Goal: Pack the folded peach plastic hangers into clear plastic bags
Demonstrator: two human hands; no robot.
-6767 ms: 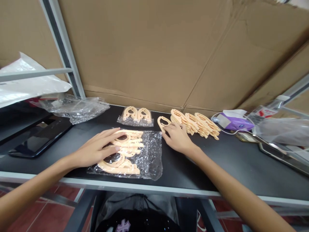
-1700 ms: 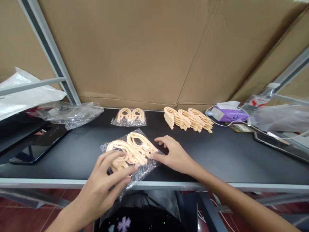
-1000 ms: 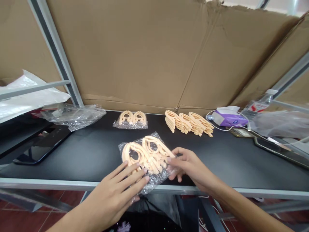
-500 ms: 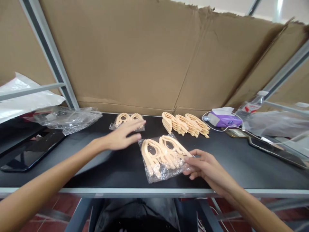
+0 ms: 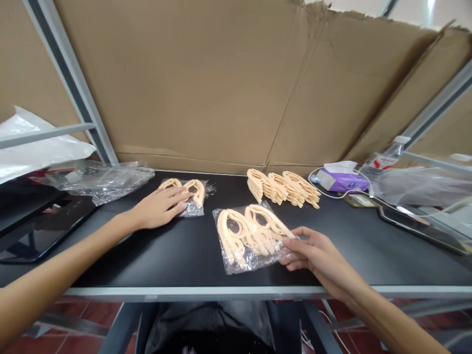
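On the table (image 5: 191,292), a bag of hangers (image 5: 248,238) lies front and centre. Behind it and to its right sits a stack of loose hangers (image 5: 282,189), with a tissue box (image 5: 342,180) farther right; behind it and to its left lies a smaller bag of hangers (image 5: 193,194), under the left hand (image 5: 158,207), and a tablet (image 5: 44,231) lies well left.

Left hand (image 5: 158,208): palm down, flat, fingers extended close together, pointing far and right. Right hand (image 5: 317,250): fingers loosely curled, pointing left, thumb on the far side. Left forearm (image 5: 70,250) and right forearm (image 5: 391,314): bare, entering from the near corners.
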